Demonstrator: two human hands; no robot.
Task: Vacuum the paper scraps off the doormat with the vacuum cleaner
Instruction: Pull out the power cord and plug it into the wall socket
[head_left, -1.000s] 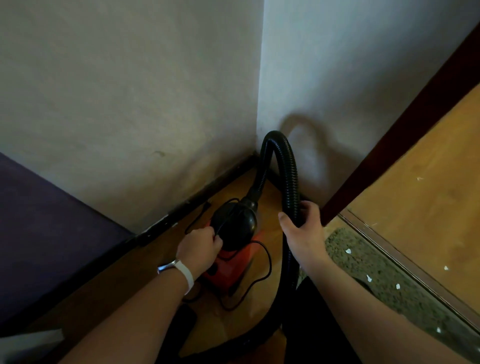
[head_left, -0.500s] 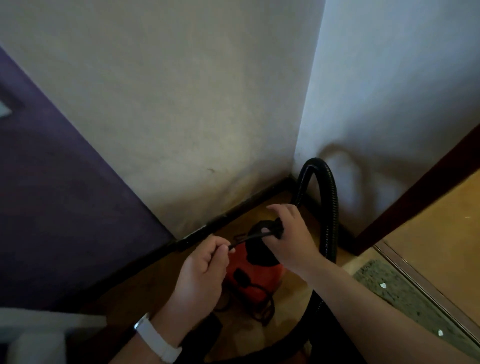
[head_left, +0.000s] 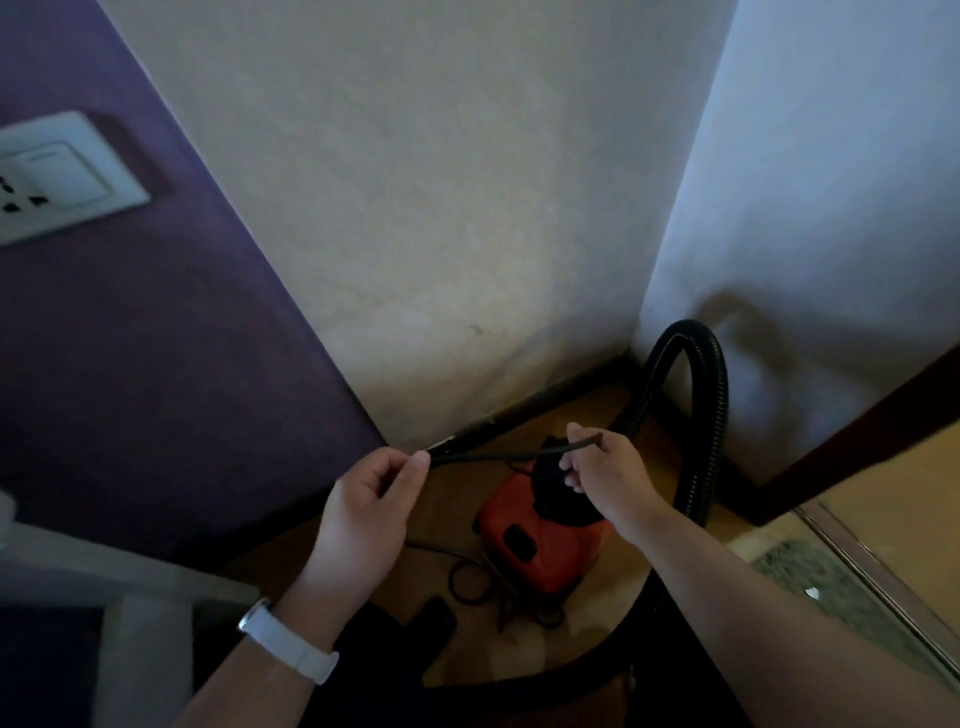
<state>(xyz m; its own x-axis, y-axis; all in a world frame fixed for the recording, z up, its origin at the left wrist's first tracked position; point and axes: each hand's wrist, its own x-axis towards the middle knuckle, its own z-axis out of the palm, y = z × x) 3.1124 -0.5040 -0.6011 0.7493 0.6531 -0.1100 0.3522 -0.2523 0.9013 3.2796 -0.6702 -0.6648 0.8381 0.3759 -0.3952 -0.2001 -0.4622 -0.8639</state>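
A small red vacuum cleaner (head_left: 540, 540) with a black top stands on the wooden floor in the wall corner. Its ribbed black hose (head_left: 711, 410) arches up against the wall and runs down past my right arm. My left hand (head_left: 371, 506) pinches one end of the black power cord (head_left: 498, 456). My right hand (head_left: 605, 470) grips the same cord farther along, above the vacuum, so the cord is stretched between both hands. More cord lies coiled on the floor by the vacuum's base. A corner of the grey doormat (head_left: 831, 587) with a white paper scrap (head_left: 811, 591) shows at the right.
A white wall socket with a switch (head_left: 57, 176) sits on the purple wall at upper left. A dark door frame (head_left: 852, 441) and metal threshold strip (head_left: 883, 587) lie to the right. White furniture (head_left: 130, 587) stands at lower left.
My right hand let go of the hose and took the cord. Both hands have risen and drawn apart, stretching the cord. The view has swung left, bringing the wall socket into sight.
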